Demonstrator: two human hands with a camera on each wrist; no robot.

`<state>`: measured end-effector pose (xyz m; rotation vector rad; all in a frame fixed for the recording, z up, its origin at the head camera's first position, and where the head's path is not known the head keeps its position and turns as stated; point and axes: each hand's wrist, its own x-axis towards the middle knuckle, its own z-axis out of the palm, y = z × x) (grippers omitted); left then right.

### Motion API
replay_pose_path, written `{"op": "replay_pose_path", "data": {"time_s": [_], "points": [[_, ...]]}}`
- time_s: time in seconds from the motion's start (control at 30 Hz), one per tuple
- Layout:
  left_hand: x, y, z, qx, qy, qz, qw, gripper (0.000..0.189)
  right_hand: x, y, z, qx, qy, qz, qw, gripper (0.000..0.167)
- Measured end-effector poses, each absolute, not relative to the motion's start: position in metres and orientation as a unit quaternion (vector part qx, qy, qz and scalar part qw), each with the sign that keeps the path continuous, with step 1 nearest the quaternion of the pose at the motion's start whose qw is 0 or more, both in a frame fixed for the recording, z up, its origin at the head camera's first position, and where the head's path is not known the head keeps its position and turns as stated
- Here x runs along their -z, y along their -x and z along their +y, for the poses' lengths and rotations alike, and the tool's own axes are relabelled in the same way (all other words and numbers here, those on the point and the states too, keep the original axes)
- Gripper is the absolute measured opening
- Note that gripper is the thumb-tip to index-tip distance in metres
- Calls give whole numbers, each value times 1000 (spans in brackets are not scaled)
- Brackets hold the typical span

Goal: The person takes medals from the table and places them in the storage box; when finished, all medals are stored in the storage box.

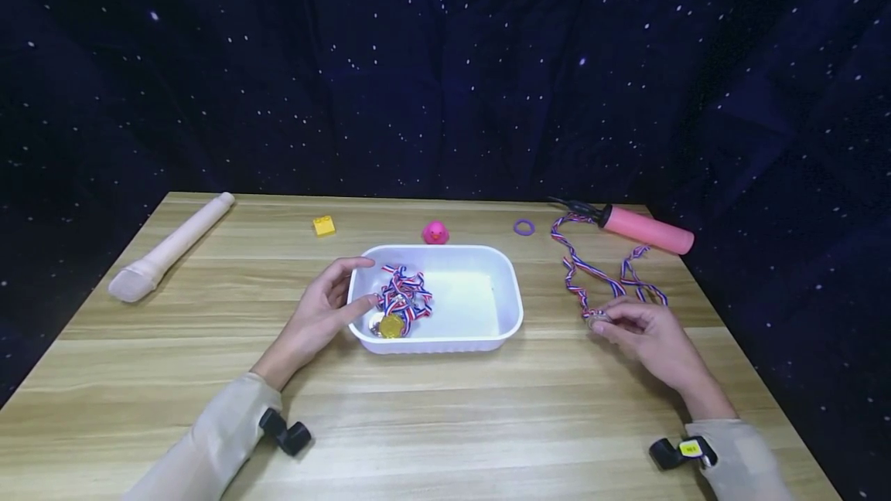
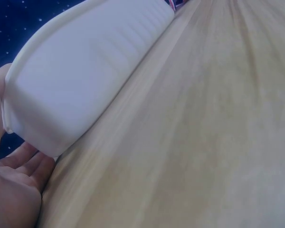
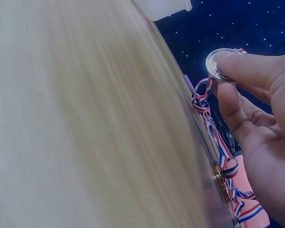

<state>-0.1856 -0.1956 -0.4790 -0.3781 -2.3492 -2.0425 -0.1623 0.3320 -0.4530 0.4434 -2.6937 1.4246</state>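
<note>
My left hand (image 1: pixel 316 323) grips the left end of a white plastic tub (image 1: pixel 435 345), thumb over the rim and fingers along the outside. Inside the tub's left half lie a gold medal (image 1: pixel 392 325) and a heap of red, white and blue ribbon (image 1: pixel 415 284). To the right of the tub, my right hand (image 1: pixel 654 342) pinches a silver medal (image 3: pixel 211 65) between thumb and fingers. Its striped ribbon (image 1: pixel 576 288) trails onto the table. Beyond that hand, more striped ribbon (image 1: pixel 629 273) lies loose, and a copper-coloured medal (image 3: pixel 221 181) shows in the right wrist view.
Behind the tub sit a pink rubber duck (image 1: pixel 435 233), a yellow block (image 1: pixel 323 226) and a purple ring (image 1: pixel 524 227). A pink hand pump (image 1: pixel 647 230) lies at the back right, touching ribbon. At the left lies a pale microphone-shaped object (image 1: pixel 170 248).
</note>
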Motion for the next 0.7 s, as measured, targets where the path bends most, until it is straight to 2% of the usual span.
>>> {"op": "replay_pose_path", "data": {"time_s": [0.37, 0.7], "points": [[477, 185, -195, 654, 124, -746, 3, 58, 440, 162, 316, -476, -128, -868, 63, 6], [477, 184, -195, 655, 121, -746, 3, 59, 390, 186, 310, -498, -104, -851, 126, 19]]}}
